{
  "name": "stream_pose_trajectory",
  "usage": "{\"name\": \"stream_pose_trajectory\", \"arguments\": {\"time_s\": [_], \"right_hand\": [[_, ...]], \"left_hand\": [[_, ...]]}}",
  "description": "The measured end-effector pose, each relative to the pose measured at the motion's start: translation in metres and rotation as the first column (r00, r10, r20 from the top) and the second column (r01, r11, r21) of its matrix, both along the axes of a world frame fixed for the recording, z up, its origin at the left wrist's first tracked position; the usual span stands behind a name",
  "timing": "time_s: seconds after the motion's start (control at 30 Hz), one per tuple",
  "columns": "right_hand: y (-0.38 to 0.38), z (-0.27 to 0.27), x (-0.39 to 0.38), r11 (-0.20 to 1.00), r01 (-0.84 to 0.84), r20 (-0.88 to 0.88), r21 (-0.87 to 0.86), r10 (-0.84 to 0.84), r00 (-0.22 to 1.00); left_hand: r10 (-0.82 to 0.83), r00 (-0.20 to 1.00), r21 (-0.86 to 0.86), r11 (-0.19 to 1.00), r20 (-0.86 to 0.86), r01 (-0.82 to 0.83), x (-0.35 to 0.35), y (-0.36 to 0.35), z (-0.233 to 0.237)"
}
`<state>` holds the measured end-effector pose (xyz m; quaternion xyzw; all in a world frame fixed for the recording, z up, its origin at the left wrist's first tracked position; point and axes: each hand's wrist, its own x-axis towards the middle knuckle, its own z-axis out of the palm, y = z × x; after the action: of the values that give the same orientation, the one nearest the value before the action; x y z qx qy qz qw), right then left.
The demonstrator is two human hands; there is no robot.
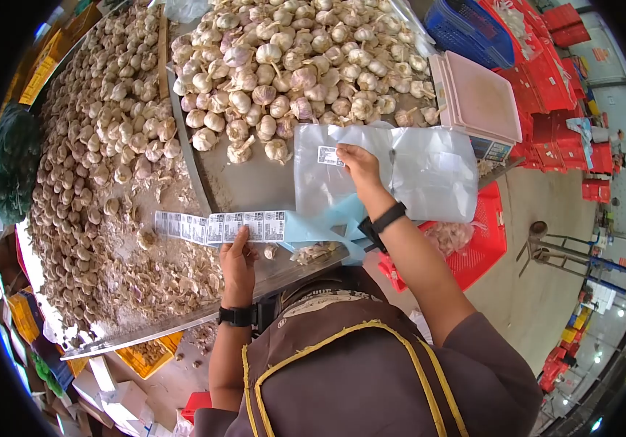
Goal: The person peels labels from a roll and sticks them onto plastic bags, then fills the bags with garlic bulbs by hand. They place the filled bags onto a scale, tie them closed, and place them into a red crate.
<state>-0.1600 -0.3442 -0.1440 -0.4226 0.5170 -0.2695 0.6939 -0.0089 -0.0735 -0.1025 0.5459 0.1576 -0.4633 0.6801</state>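
Note:
My left hand [237,269] pinches the lower edge of a strip of printed labels [246,226], which runs left over the table and ends on the right in bare light-blue backing [317,227]. My right hand [359,166] has its fingertips closed at the edge of a single white label [330,156], which lies over the left part of a clear plastic bag [415,171]. The bags lie flat at the table's front edge, and another label [449,161] shows on their right part. Part of the blue backing passes beneath my right forearm.
Garlic bulbs [284,58] are heaped behind the bags, and more garlic [102,131] covers the left side beyond a metal divider [191,146]. A scale [479,98] stands at the right, near a blue basket [469,33]. A red crate [484,237] sits below the table edge.

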Motion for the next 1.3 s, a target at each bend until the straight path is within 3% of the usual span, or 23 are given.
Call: {"name": "stream_pose_trajectory", "arguments": {"time_s": [0.1,0.17,0.2,0.27,0.3,0.37,0.47,0.63,0.7,0.77,0.8,0.83,0.9,0.93,0.97,1.0,1.1,1.13,1.17,1.2,1.23,1.27,1.3], "right_hand": [[-0.012,-0.037,0.008,0.988,-0.093,-0.139,-0.126,0.076,0.987],[-0.011,-0.036,0.010,0.817,-0.421,-0.638,-0.394,0.086,0.765],[-0.008,-0.029,0.013,0.816,-0.421,-0.638,-0.395,0.086,0.765],[0.002,-0.012,0.016,0.565,-0.382,-0.631,-0.732,-0.350,0.692],[0.005,-0.011,0.012,0.559,-0.383,-0.628,-0.735,-0.351,0.694],[0.010,-0.007,0.001,0.648,-0.573,-0.750,-0.501,0.006,0.661],[0.029,-0.002,-0.006,0.563,-0.759,-0.818,-0.327,0.234,0.526],[0.023,-0.015,-0.012,0.589,-0.707,-0.781,-0.391,0.194,0.594],[0.013,-0.017,-0.025,0.729,-0.547,-0.543,-0.412,0.285,0.790],[-0.006,-0.018,-0.053,0.799,-0.272,-0.299,-0.536,0.122,0.947],[-0.021,-0.004,-0.074,0.884,-0.122,-0.318,-0.452,-0.032,0.948],[-0.029,0.011,-0.102,0.914,0.177,-0.150,-0.364,-0.245,0.958],[-0.053,0.015,-0.161,0.689,0.538,-0.110,-0.486,-0.658,0.745],[-0.071,0.000,-0.202,0.557,0.477,-0.130,-0.679,-0.732,0.669],[-0.065,0.023,-0.205,0.485,0.671,0.050,-0.561,-0.789,0.612],[-0.054,0.045,-0.196,0.396,0.677,0.116,-0.620,-0.807,0.578],[-0.030,0.056,-0.172,0.315,0.419,0.076,-0.852,-0.717,0.693],[-0.016,0.054,-0.152,0.379,-0.056,-0.230,-0.924,-0.431,0.872],[0.001,0.054,-0.126,0.274,-0.516,-0.561,-0.812,-0.120,0.819],[0.036,0.071,-0.087,0.740,-0.360,-0.183,-0.568,0.313,0.932],[0.054,0.068,-0.069,0.613,-0.590,-0.247,-0.525,0.554,0.795],[0.069,0.100,-0.049,0.671,-0.690,-0.094,-0.272,0.695,0.713],[0.077,0.097,-0.041,0.665,-0.695,-0.087,-0.274,0.702,0.706]], "left_hand": [[0.024,1.000,0.004,1.000,0.005,-0.024,-0.001,0.000,0.001],[0.030,1.000,-0.002,1.000,0.011,-0.030,-0.001,0.003,0.002],[0.034,0.999,-0.016,0.999,0.008,-0.034,-0.001,0.004,0.001],[0.042,0.999,-0.036,0.998,0.006,-0.042,-0.001,0.008,0.003],[0.063,0.998,-0.041,0.997,-0.008,-0.063,-0.001,0.010,0.004],[0.087,0.996,-0.050,0.995,-0.023,-0.088,0.001,0.013,0.003],[0.042,0.999,-0.043,0.998,-0.016,-0.042,0.001,0.017,-0.001],[-0.022,1.000,-0.033,0.999,0.022,0.023,-0.003,0.003,0.007],[-0.062,0.997,-0.031,0.998,0.035,0.063,-0.006,-0.004,0.014],[-0.099,0.994,-0.025,0.995,0.048,0.101,-0.007,-0.009,0.017],[-0.122,0.991,-0.017,0.992,0.062,0.123,-0.008,-0.012,0.018],[-0.145,0.987,-0.008,0.989,0.076,0.146,-0.009,-0.014,0.020],[-0.158,0.984,0.000,0.987,0.086,0.159,-0.011,-0.021,0.024],[-0.163,0.982,0.005,0.987,0.094,0.163,-0.012,-0.025,0.026],[-0.166,0.982,0.007,0.986,0.094,0.166,-0.014,-0.029,0.027],[-0.183,0.978,-0.005,0.983,0.100,0.185,-0.016,-0.032,0.027],[-0.226,0.968,-0.021,0.973,0.107,0.230,-0.022,-0.038,0.026],[-0.246,0.963,-0.031,0.968,0.108,0.251,-0.024,-0.041,0.026],[-0.266,0.958,-0.032,0.962,0.104,0.270,-0.026,-0.043,0.025],[-0.270,0.957,-0.032,0.961,0.103,0.274,-0.029,-0.045,0.024],[-0.294,0.952,-0.016,0.955,0.090,0.296,-0.030,-0.046,0.023],[-0.313,0.946,0.003,0.949,0.078,0.314,-0.031,-0.046,0.023],[-0.304,0.949,0.009,0.952,0.082,0.305,-0.029,-0.046,0.024]]}}
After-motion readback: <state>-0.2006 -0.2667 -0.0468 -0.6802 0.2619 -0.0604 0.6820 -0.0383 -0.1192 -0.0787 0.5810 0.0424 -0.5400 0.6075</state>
